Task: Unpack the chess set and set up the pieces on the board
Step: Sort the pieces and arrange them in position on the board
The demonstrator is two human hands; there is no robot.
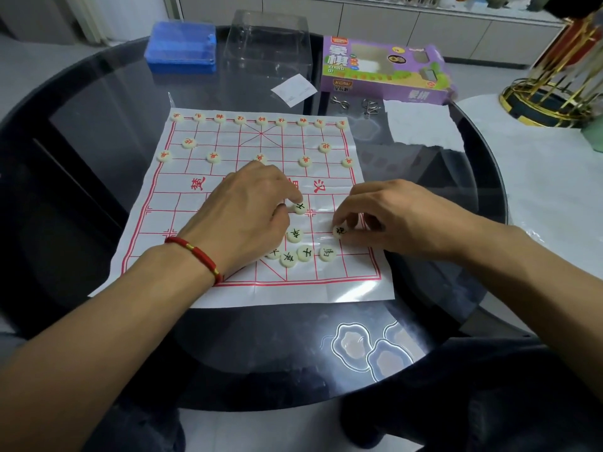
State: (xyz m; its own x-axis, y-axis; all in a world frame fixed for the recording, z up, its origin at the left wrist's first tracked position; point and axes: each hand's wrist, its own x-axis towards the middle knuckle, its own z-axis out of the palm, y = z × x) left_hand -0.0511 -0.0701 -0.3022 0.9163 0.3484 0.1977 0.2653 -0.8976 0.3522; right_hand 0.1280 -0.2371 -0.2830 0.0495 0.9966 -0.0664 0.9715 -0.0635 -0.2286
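Thin white plastic-sheet chess board w/ red grid lines [228, 138] is lying flat on a round dark glass bench [107, 102], creased at the near edge. Small round cream discs w/ red characters [214, 157] are sitting along the far rows: nine across the back line, two behind that, five more in a row.

Left hand [248, 210], w/ a red cord bracelet [195, 254] at the wrist, is resting over mid-board, index fingertip touching a cream disc w/ black character [300, 208]; fingers aren't wrapping round anything visible. Right hand [401, 216] is pinching another black-marked cream disc [340, 231] btwn thumb and fingers, at the board's right side.

Four more black-marked discs [305, 252] are sitting loose near the board's near-centre, close together; a fifth is partly hidden under the left hand.

Beyond the board: a purple cardboard game box [385, 73], a clear plastic tray [267, 44], a blue ribbed plastic box [181, 47], a white paper slip [293, 89], two metal wire puzzles [370, 107], a torn white sheet [421, 125].
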